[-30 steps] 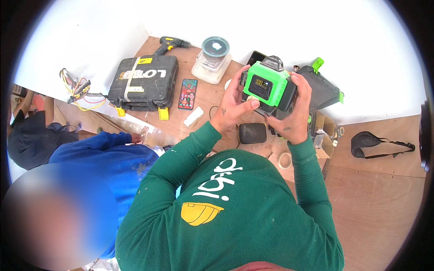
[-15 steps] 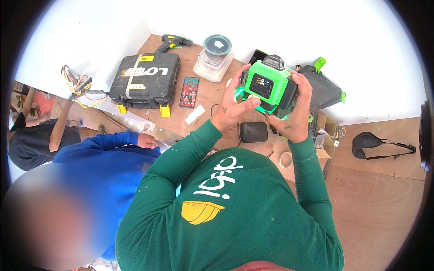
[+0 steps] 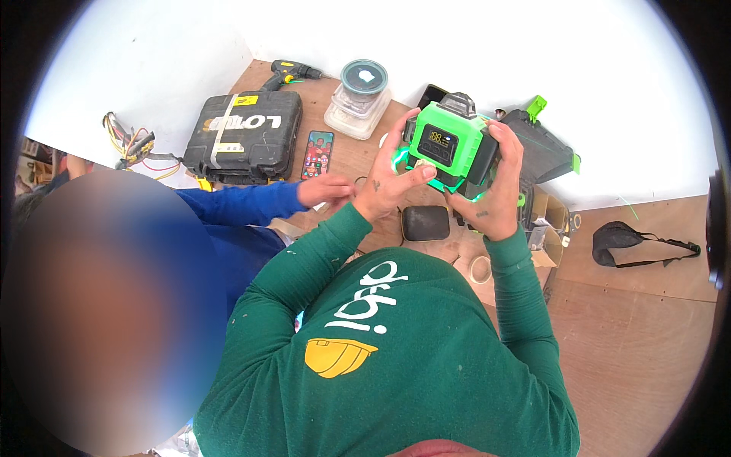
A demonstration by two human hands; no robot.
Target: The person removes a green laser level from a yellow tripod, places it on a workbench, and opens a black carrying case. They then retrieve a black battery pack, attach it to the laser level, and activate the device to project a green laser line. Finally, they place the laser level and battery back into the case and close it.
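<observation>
Between both hands I hold up a green and black laser level (image 3: 439,140) with a small lit display on its face. Green light glows along its lower edge. My left hand (image 3: 392,179) grips its left side, the thumb pressed near the bottom front. My right hand (image 3: 499,183) wraps the right side, fingers along the upper edge and thumb underneath. Below the level, a small black zipped case (image 3: 426,223) lies on the wooden table (image 3: 365,164). A phone with a lit screen (image 3: 317,154) rests to the left of my hands.
A co-worker's blue-sleeved hand (image 3: 326,189) reaches over the table from the left. Behind are a black tool case (image 3: 242,135), a cordless drill (image 3: 292,73) and stacked plastic tubs (image 3: 363,87). An open dark case (image 3: 542,145) stands right; a black strap pouch (image 3: 620,238) lies farther right.
The co-worker has leaned in and stretched a hand rightward to the table near my left forearm. The white item by the phone is now hidden. My hands and the laser level stay nearly still.
</observation>
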